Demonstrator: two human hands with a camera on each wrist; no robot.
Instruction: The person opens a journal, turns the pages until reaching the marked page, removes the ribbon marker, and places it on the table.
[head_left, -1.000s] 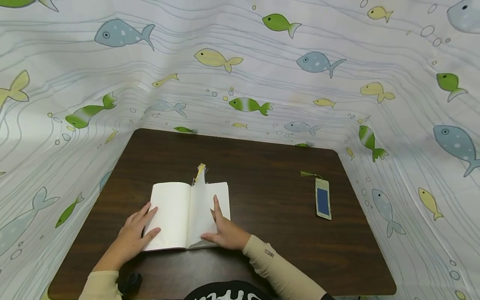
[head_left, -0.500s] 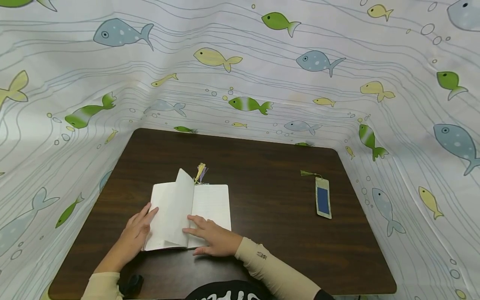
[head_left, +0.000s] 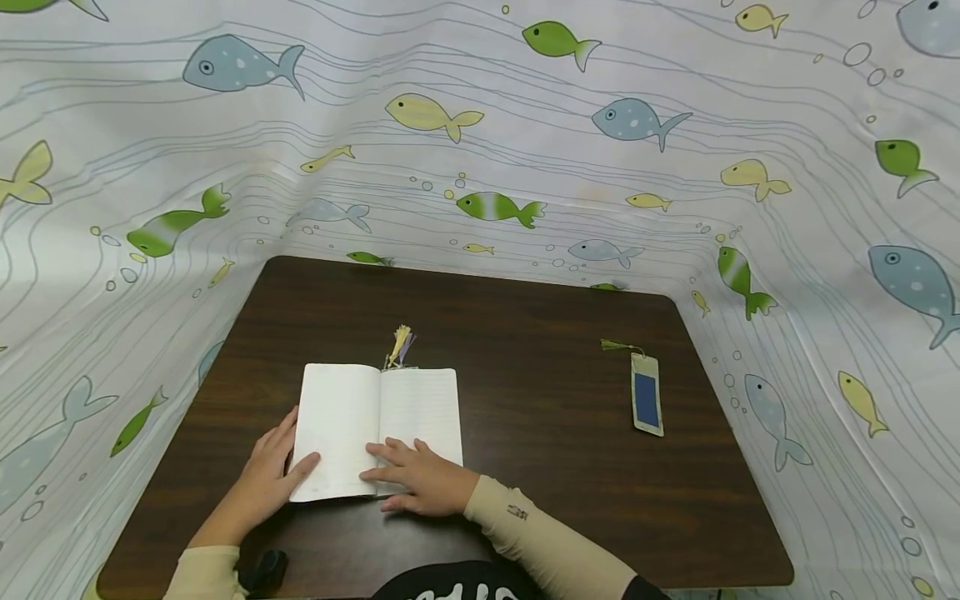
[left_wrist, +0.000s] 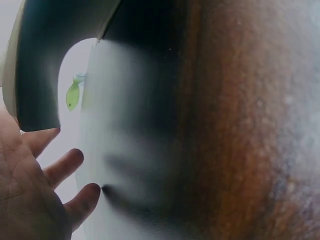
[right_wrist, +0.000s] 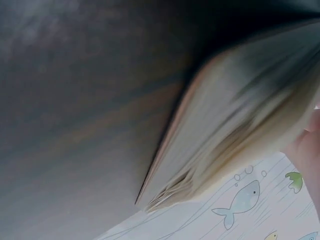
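An open notebook (head_left: 337, 425) with white pages lies flat on the dark wooden table (head_left: 540, 500). Its right page shows faint ruled lines. Yellow and purple tassels (head_left: 401, 344) stick out at the top by the spine. My left hand (head_left: 262, 467) rests at the notebook's left edge, thumb over the left page and fingers spread along the outside. My right hand (head_left: 427, 477) lies palm down with fingers spread over the lower right page, fingertips near the spine. The right wrist view shows the notebook's fanned page edges (right_wrist: 235, 120), with part of the hand (right_wrist: 307, 155) at the right.
A flat bookmark (head_left: 646, 396) with a blue panel and green tassel lies on the table's right side. A small black object (head_left: 268, 571) is beside the left forearm. Fish-patterned white sheeting (head_left: 480, 150) surrounds the table at the back and sides.
A page lifted near the spine has swung from right to left and now lies flat on the left side. My right hand moved left and lower; the left hand stayed at its edge.
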